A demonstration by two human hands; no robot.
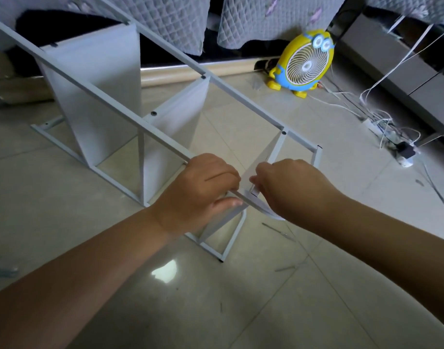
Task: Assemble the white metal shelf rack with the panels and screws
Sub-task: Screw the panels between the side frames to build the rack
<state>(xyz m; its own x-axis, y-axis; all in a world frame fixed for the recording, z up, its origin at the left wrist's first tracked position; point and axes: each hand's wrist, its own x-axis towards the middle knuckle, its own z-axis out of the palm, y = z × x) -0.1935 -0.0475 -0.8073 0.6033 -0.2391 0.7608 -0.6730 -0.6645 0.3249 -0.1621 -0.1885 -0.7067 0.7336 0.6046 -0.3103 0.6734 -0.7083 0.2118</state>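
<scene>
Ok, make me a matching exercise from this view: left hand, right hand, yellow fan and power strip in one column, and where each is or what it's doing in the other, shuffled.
Column one
1 left hand
2 right hand
3 yellow fan
4 power strip

Column two
A lies among white cables on the floor
B grips the rack's near rail
C stands on the floor below the quilted covers
D pinches at the nearest panel, at its edge

Pairs: 1-B, 2-D, 3-C, 4-A

Home floor: quilted bedding, cartoon fan
</scene>
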